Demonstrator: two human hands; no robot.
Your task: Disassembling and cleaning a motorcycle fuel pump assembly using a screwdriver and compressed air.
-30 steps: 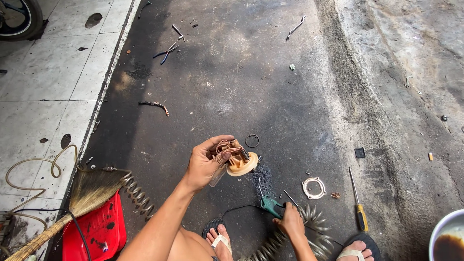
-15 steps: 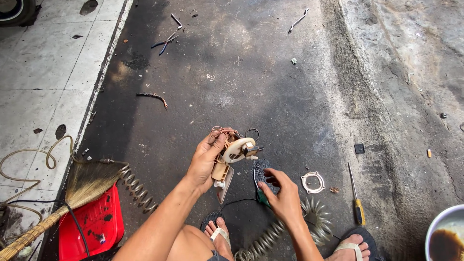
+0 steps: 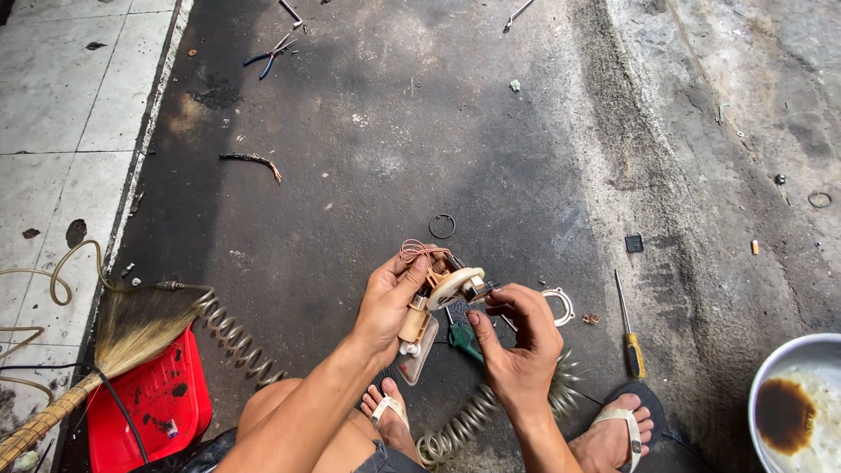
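At 8 o'clock, a straw broom (image 3: 123, 337) lies across a red dustpan (image 3: 149, 403), and a coiled hose (image 3: 232, 337) runs past them over the dark ground (image 3: 368, 149). At 11 o'clock, far off, blue-handled pliers (image 3: 273, 54) lie near the tiled kerb, with a bent scrap of wire (image 3: 251, 160) closer in at 10 o'clock. Near the centre, just below it, the left hand (image 3: 390, 302) is clenched around a cream plastic part (image 3: 442, 293): thumb and fingers wrap its body, a round cap faces right, thin orange wires loop off its top, and a pale tab hangs below. A small dark ring (image 3: 441, 226) lies on the ground just above it at 12 o'clock. The right hand (image 3: 517, 337) meets the part from the 4 o'clock side, fingertips pinched on a small metal piece at the cap's edge; a green-handled tool (image 3: 464, 340) shows under the palm, though I cannot tell whether the hand grips it. Both feet in sandals sit at 6 o'clock. A white ring (image 3: 561, 305) lies just beside the right hand at 3 o'clock, then a yellow-handled screwdriver (image 3: 629, 328), a small black square (image 3: 633, 243), and at 4 o'clock a metal bowl (image 3: 775, 368) holding a brown stain.
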